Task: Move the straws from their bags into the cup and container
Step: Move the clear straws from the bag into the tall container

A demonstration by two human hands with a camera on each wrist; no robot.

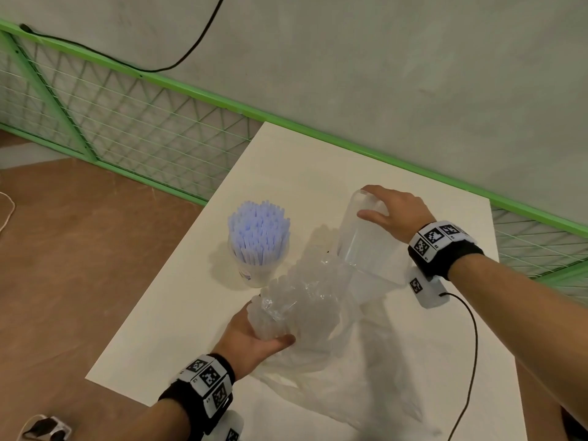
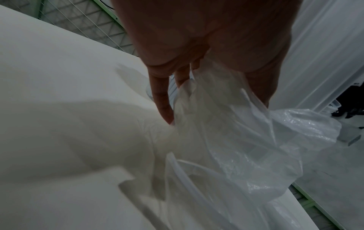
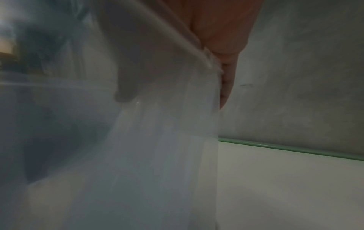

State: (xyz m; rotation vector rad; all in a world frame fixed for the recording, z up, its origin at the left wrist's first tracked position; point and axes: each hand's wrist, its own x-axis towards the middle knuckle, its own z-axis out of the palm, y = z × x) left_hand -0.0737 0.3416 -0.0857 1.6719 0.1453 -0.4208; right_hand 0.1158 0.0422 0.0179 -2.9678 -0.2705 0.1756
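Clear plastic dominated the table: the left hand, at six o'clock, gripped a bag of transparent straws, while the right hand, at two o'clock, clasped the tilted container, apparently to receive them. Blue straws filled the cup.

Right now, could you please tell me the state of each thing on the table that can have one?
Cup: upright, packed with blue straws.
Container: tilted, looks empty, right hand grips its rim.
Clear straws: bundled, left hand holds them.
Bag: crumpled on the table.
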